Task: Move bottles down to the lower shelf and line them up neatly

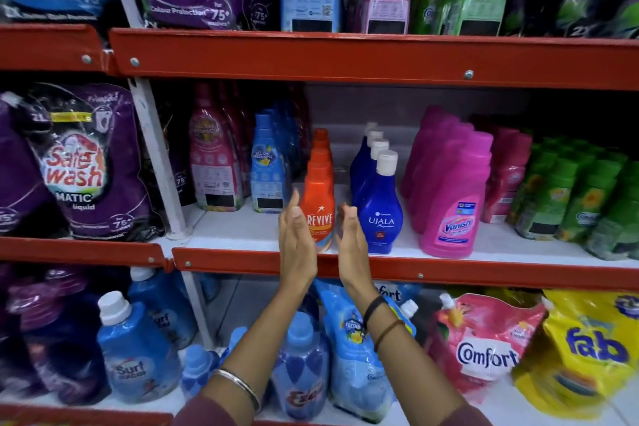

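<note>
Both hands are raised in front of the middle shelf (518, 245), a white board with a red metal front edge. The left hand (295, 239) and the right hand (351, 239) stand with flat palms that face each other, one on each side of the orange plastic bottle with the word REVIVE (318, 207). The fingers are stretched and released; they grasp nothing. The left palm is just beside the bottle, and whether it touches is not clear. The right palm is a little apart from it.

The orange bottle stands upright at the front of a row of same orange bottles that goes back into the shelf. Just to the right stands a row of dark blue bottles with white caps (378, 204), the front one marked UJALA. Further right are pink Vanish bottles (453, 204). On the lower shelf (511, 405) lie blue bottles and a pink Comfort pouch (484, 342).
</note>
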`<state>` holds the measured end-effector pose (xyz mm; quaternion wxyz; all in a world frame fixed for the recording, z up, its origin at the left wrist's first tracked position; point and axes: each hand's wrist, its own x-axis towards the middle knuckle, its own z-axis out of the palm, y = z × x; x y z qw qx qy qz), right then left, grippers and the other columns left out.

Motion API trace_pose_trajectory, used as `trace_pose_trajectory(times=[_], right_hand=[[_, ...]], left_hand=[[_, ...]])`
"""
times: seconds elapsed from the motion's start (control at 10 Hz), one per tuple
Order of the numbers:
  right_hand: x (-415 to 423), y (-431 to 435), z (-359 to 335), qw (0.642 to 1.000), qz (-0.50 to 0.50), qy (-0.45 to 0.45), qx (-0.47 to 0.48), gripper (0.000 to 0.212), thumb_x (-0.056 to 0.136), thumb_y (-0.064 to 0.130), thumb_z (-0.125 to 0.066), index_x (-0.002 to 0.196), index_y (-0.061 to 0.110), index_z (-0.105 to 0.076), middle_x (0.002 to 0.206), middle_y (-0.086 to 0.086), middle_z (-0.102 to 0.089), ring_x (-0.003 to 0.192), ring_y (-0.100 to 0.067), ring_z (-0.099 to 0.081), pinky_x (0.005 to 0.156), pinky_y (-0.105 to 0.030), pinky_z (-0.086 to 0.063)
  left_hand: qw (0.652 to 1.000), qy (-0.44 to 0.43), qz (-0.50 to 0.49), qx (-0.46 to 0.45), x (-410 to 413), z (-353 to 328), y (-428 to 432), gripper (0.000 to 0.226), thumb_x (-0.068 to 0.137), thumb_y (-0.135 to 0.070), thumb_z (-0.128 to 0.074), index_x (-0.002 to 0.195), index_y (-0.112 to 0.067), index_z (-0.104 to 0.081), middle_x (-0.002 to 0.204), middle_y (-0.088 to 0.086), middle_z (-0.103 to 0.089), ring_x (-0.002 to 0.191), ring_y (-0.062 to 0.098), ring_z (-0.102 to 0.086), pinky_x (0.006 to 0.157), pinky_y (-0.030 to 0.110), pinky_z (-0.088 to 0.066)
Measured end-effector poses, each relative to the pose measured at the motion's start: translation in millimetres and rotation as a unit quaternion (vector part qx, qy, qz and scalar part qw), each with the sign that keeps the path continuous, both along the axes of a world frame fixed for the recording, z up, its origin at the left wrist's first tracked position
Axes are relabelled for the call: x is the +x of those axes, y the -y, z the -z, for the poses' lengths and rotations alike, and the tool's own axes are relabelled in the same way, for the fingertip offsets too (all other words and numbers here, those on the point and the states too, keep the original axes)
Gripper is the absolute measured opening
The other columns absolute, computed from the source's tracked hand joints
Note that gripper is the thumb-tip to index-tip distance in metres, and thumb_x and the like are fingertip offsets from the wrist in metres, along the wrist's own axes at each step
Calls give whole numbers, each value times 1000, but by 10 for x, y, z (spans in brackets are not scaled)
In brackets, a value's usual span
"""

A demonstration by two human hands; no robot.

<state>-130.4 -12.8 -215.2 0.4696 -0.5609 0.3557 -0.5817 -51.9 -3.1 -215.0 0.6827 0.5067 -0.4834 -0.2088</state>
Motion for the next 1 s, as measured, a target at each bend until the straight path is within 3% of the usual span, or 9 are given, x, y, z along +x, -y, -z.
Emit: trace_pose_trajectory(times=[0.1, 0.2, 0.3, 0.4, 0.5, 0.7, 0.8, 0.9, 1.0], right_hand=[[54, 48, -24, 1000, 6, 22, -1, 62, 73, 80, -31, 105, 38, -62, 113, 13, -66, 112, -4, -60, 106, -34, -42], [65, 74, -27, 999, 13, 43, -5, 64, 72, 81, -31, 104, 35, -63, 110, 13, -68, 109, -4, -62, 104, -33, -44], [74, 90, -28, 999, 22, 37, -4, 72, 66, 88, -32, 104, 36, -63, 107, 9, -70, 107, -7, -64, 102, -35, -46], [73, 87, -32, 999, 32, 27, -6, 65, 66, 88, -32, 93, 42, -67, 99, 9, -71, 103, -10, -65, 100, -38, -48], [64, 89, -21, 999, 38, 16, -8, 60, 68, 88, -31, 88, 45, -68, 98, 8, -71, 104, -13, -65, 101, -42, -48], [51, 85, -36, 999, 39, 10, 5, 63, 68, 89, -29, 95, 43, -63, 109, 7, -69, 111, -12, -63, 105, -45, -45], [40, 26, -48, 999, 44, 5, 16, 68, 67, 88, -30, 92, 39, -69, 99, 6, -73, 105, -14, -66, 102, -44, -47], [8, -56, -101, 996, 80, 34, 27, 63, 79, 74, -38, 94, 21, -68, 106, -5, -71, 109, -23, -64, 99, -49, -49], [-237, -301, 7, 991, 119, 59, 12, 24, 95, 39, -44, 104, 30, -64, 117, 1, -68, 109, -16, -65, 90, -39, -55]], left_hand=[[1000, 2, 21, 7, 46, 10, -3, 58, 96, -58, -13, 140, -33, -39, 138, -6, -47, 114, -13, -45, 98, 6, -35], [999, 1, 38, 18, 92, -3, 20, 55, 96, -56, -12, 138, -34, -40, 134, -9, -48, 109, -19, -43, 86, -3, -33], [998, -8, 54, 15, 134, 2, 53, 60, 93, -61, -12, 138, -34, -42, 136, -7, -50, 113, -10, -49, 92, 6, -40], [998, -11, 60, 12, 150, 23, 60, 66, 86, -73, -13, 135, -41, -42, 138, -2, -52, 122, 9, -52, 106, 35, -43], [998, -14, 60, 11, 173, 46, 74, 79, 79, -85, -13, 137, -41, -43, 139, -1, -52, 126, 15, -51, 108, 45, -41], [998, -25, 60, 22, 150, -13, 31, 67, 82, -79, -14, 132, -45, -43, 138, -1, -53, 124, 15, -52, 107, 44, -43], [998, -18, 56, 26, 132, -42, -7, 75, 79, -84, -14, 134, -42, -42, 141, -1, -50, 126, 12, -50, 108, 39, -42], [999, 41, 4, -1, 95, -70, -65, 75, 86, -75, -15, 141, -32, -41, 146, -4, -41, 134, 6, -38, 114, 36, -32], [991, 93, -43, -89, 46, -348, -121, 56, 96, -51, -23, 141, -24, -41, 148, -5, -39, 135, -5, -31, 115, 25, -26]])
